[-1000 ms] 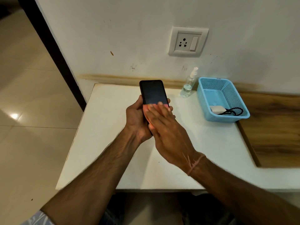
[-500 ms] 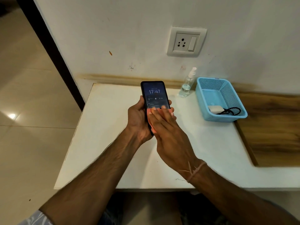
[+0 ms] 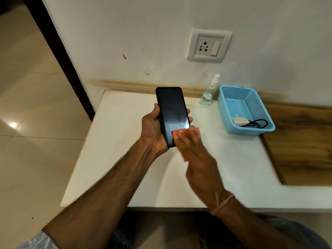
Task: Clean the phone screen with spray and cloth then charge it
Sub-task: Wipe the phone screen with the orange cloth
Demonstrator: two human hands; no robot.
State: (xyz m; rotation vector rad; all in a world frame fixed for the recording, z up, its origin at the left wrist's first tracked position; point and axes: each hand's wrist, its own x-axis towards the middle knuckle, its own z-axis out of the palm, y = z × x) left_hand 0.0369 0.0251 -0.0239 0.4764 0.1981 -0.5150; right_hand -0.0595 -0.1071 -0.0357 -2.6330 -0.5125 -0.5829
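Gripping the phone by its edges, left hand holds it above the white bench, its dark screen facing up. Right hand, fingers straight, presses a pink cloth flat on the screen's lower end. Spray bottle stands upright at the wall, just beside a blue basket holding the charger and its cable. Wall socket is above them.
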